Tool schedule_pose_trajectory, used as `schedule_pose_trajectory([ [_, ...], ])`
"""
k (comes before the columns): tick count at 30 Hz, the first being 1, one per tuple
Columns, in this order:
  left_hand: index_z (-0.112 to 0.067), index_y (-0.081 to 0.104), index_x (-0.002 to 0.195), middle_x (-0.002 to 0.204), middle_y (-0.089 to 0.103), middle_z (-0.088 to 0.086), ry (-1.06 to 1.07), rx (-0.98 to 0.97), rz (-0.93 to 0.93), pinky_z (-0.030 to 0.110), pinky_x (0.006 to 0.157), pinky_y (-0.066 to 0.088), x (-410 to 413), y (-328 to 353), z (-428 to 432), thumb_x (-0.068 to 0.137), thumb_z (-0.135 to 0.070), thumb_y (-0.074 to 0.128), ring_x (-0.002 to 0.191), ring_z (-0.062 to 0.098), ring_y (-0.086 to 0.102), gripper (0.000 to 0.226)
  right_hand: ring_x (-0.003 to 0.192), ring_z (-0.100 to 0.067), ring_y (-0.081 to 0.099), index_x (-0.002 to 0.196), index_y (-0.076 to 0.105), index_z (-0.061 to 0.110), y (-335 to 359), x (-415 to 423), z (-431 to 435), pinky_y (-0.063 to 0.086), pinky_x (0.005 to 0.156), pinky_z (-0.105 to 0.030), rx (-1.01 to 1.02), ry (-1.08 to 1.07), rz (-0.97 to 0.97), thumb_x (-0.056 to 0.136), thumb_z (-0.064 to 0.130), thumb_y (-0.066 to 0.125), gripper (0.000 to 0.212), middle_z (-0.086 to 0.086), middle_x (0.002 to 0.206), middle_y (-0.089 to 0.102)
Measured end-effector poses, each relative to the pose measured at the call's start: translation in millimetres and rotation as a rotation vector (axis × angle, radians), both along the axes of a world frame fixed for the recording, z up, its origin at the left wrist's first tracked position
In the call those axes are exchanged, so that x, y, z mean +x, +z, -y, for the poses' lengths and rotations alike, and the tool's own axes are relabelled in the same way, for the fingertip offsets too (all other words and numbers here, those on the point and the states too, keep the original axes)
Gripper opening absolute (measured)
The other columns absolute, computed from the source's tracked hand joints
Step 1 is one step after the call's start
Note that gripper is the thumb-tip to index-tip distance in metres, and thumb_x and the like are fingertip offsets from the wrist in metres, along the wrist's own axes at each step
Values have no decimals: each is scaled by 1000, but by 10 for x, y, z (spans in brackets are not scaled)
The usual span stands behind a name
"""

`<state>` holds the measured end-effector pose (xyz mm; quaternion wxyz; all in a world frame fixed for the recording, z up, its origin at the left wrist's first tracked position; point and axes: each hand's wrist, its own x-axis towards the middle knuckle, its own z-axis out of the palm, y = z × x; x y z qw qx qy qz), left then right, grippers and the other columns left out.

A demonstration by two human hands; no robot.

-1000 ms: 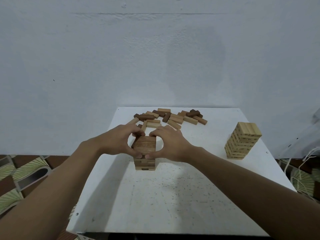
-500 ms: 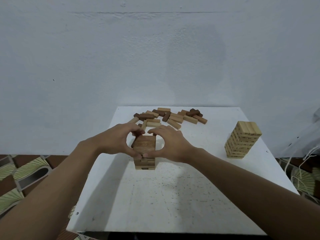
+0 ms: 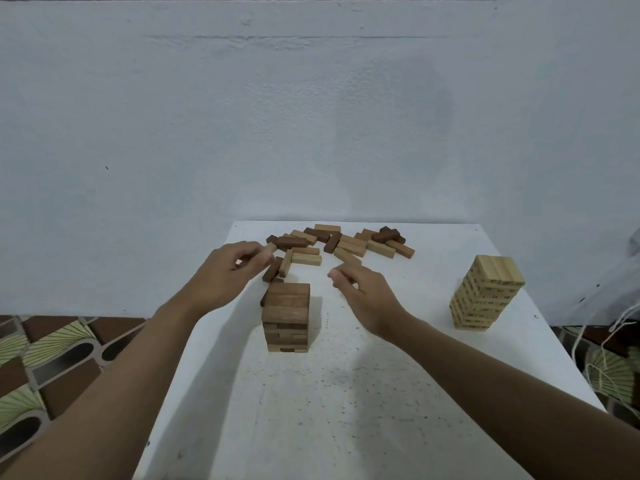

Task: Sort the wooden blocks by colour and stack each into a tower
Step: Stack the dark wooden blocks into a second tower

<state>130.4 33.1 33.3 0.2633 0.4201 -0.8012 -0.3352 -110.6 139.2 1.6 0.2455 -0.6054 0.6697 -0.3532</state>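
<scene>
On the white table (image 3: 346, 410) the dark tower (image 3: 286, 315) stands near the middle, the pale tower (image 3: 486, 294) at 3 o'clock, loose mixed blocks (image 3: 341, 242) at 12 o'clock. The left hand (image 3: 227, 273), at 11 o'clock of the dark tower, curls its fingers at the end of a pale block (image 3: 272, 247); whether it grips I cannot tell. The right hand (image 3: 365, 291), at 1 o'clock, hangs loosely curled, holding nothing.

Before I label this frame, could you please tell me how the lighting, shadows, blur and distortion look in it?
Head view: dim, flat, bluish light, no glare; the dark tower throws a soft shadow rightwards on the table; the left hand and right hand look slightly smeared; the wall seam bows a little, wide-angle.
</scene>
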Motion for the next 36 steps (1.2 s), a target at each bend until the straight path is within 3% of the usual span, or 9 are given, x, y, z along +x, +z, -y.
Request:
schedule_pose_trajectory([
  [4,-29,69,96,96,69,-5,137,5,21,35,83,49,55,-420,139,104,-31,54,95,18,63,17,99,-10,58,118,65,17,-234,-117,21,50,91,-29,28,-5,-210,104,35,46,30,3,113,67],
  [7,-48,62,108,112,61,-20,19,-99,140,33,92,46,104,-629,201,102,-42,54,108,14,57,12,113,-15,54,123,62,19,-380,-255,58,48,95,-35,-9,14,-465,102,33,49,29,3,125,62],
  [9,-56,58,126,135,55,-19,-80,-163,322,44,101,39,110,-687,248,95,-60,46,127,16,46,34,124,-20,48,130,58,18,-410,-341,110,46,95,-35,-17,17,-559,101,31,49,33,1,135,55],
  [12,-51,39,150,167,20,-12,-174,-224,609,53,112,18,87,-737,356,104,-37,53,153,20,15,50,141,-25,34,145,46,16,-438,-443,206,41,105,-40,7,46,-663,102,29,47,45,-5,154,40],
  [18,-43,9,160,169,-5,-19,-237,-188,863,52,113,10,-38,-781,441,111,-31,30,154,4,-15,55,155,-23,3,158,17,14,-510,-587,392,27,119,-41,173,145,-773,107,31,33,56,-4,168,5],
  [21,-43,15,160,167,0,-21,-206,-202,807,53,113,9,0,-819,429,108,-45,21,154,2,-10,53,155,-23,3,159,12,12,-519,-634,445,21,123,-43,262,158,-751,108,32,29,57,-5,168,2],
  [24,-47,21,157,163,5,-26,-141,-221,716,52,112,7,145,-909,356,86,-65,-4,155,4,5,78,154,-24,7,158,13,9,-573,-670,406,15,124,-43,312,170,-758,108,32,26,57,-6,167,11],
  [30,-44,47,148,156,31,-29,3,-320,492,47,109,13,487,-1172,75,100,-55,22,150,2,21,56,149,-25,24,156,22,12,-598,-643,369,28,118,-38,190,86,-703,106,33,37,56,-8,164,21],
  [36,-37,57,141,142,50,-19,71,-358,489,52,103,25,582,-1202,-319,100,-52,28,134,6,37,52,154,-22,8,159,11,12,-563,-603,526,19,123,-43,291,124,-667,107,39,28,61,-3,168,4],
])
